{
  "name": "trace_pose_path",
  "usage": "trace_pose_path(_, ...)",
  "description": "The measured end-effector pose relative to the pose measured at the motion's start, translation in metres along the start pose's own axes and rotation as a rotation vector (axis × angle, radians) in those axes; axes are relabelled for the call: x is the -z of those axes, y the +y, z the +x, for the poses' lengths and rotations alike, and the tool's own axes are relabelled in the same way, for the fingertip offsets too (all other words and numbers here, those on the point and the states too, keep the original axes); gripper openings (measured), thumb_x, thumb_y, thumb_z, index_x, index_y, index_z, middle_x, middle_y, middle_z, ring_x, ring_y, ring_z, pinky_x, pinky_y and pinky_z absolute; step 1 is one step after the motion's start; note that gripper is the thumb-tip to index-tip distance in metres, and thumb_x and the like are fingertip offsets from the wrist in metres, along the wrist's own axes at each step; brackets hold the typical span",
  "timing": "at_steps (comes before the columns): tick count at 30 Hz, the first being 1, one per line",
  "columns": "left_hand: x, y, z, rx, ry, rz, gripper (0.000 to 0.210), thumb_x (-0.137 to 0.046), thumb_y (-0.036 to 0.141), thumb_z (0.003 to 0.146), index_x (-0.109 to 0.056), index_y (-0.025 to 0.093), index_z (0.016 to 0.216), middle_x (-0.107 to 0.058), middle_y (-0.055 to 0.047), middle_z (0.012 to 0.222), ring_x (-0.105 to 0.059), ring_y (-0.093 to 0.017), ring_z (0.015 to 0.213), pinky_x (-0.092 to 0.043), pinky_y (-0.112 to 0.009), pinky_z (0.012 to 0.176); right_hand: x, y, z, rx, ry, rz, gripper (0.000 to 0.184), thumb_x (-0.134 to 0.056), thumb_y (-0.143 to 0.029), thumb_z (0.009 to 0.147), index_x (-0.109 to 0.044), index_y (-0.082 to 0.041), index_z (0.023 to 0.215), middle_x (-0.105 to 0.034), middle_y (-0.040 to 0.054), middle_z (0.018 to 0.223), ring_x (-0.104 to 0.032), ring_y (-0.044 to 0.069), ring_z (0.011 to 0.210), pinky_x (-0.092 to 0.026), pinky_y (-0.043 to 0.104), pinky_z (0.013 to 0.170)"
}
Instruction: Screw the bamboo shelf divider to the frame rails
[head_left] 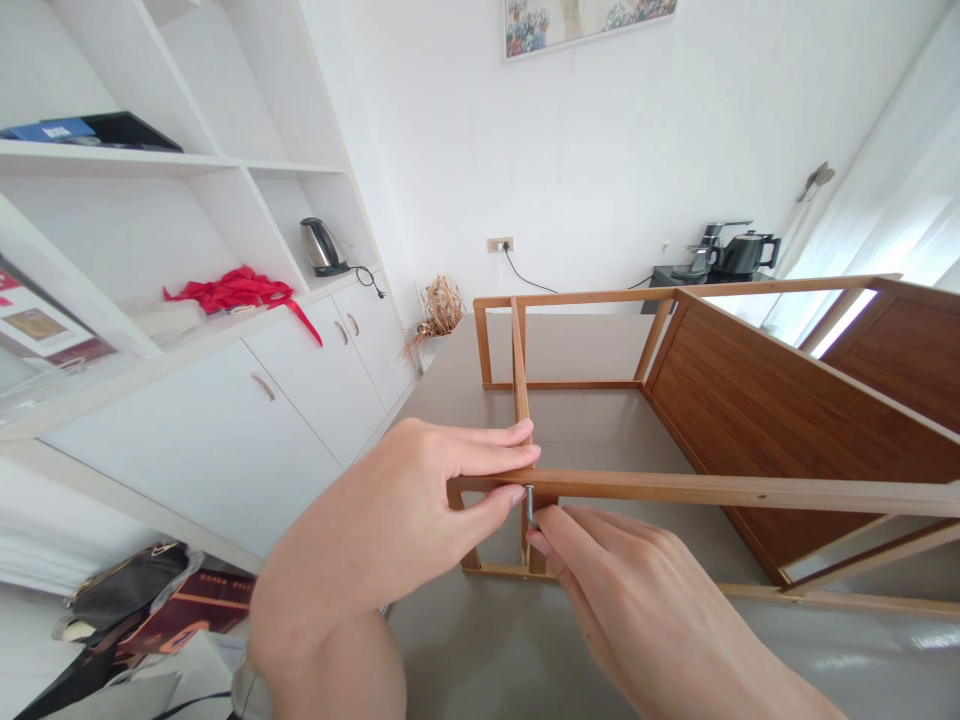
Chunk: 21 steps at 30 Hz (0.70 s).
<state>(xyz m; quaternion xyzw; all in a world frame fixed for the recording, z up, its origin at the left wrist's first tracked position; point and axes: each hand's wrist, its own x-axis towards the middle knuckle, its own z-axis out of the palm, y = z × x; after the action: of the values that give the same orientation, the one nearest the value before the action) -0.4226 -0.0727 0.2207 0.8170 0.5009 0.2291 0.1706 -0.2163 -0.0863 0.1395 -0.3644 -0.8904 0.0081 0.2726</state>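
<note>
A wooden rack frame [645, 485] lies on its side in front of me, with brown wooden panels [795, 390] at its right. My left hand [442, 475] pinches the frame where a crossbar [520, 360] meets the near rail, fingers over the top. Its thumb tip is beside the bent end of a hex key [531, 505]. That end stands against the rail's near side. My right hand [622, 570] grips the key's other arm between thumb and forefinger, just below the rail; much of the key is hidden by those fingers.
White shelves and cabinets [300, 400] run along the left, holding a kettle [322, 245] and red cloth [240, 290]. Bags [135, 600] sit at lower left. A dried plant [439, 310] stands by the back wall. A black kettle [746, 255] is at the back right.
</note>
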Motion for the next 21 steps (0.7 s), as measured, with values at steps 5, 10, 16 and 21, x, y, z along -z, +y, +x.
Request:
trace_pose_path(5,-0.001,0.000,0.000,0.003,0.004,-0.007,0.037,-0.060,0.031,0.090,-0.067,0.041,0.125,-0.062,0.014,0.134,-0.063,-0.021,0.121,-0.057,-0.029,0.101,0.002,0.000,0.001,-0.017,-0.023,0.016,0.019,-0.043,-0.006,0.092,-0.049,-0.021,0.082,-0.056,-0.0028,0.072,-0.047,0.012,0.058,-0.027,0.028,0.056)
trace_pose_path(10,-0.001,-0.001,0.000,0.008,-0.002,-0.002,0.037,-0.060,0.030,0.090,-0.068,0.040,0.125,-0.061,0.013,0.134,-0.063,-0.021,0.122,-0.057,-0.029,0.100,0.005,0.000,0.001,-0.011,-0.013,0.012,0.019,-0.043,-0.008,0.094,-0.049,-0.021,0.082,-0.055,-0.0028,0.072,-0.047,0.012,0.058,-0.028,0.027,0.056)
trace_pose_path(16,0.000,0.000,0.000,-0.007,0.003,0.010,0.037,-0.060,0.030,0.090,-0.067,0.042,0.125,-0.062,0.015,0.133,-0.064,-0.019,0.121,-0.056,-0.026,0.100,0.010,-0.002,-0.001,-0.024,0.019,-0.018,0.021,-0.041,-0.014,0.099,-0.046,-0.022,0.079,-0.054,-0.0023,0.072,-0.047,0.013,0.058,-0.029,0.027,0.054)
trace_pose_path(21,0.000,0.000,-0.001,-0.008,0.010,-0.003,0.038,-0.061,0.030,0.090,-0.066,0.043,0.126,-0.062,0.015,0.132,-0.065,-0.019,0.119,-0.059,-0.025,0.096,0.011,0.000,0.001,-0.056,-0.030,0.025,0.024,-0.038,-0.015,0.100,-0.048,-0.022,0.079,-0.056,-0.0019,0.072,-0.051,0.013,0.060,-0.035,0.026,0.056)
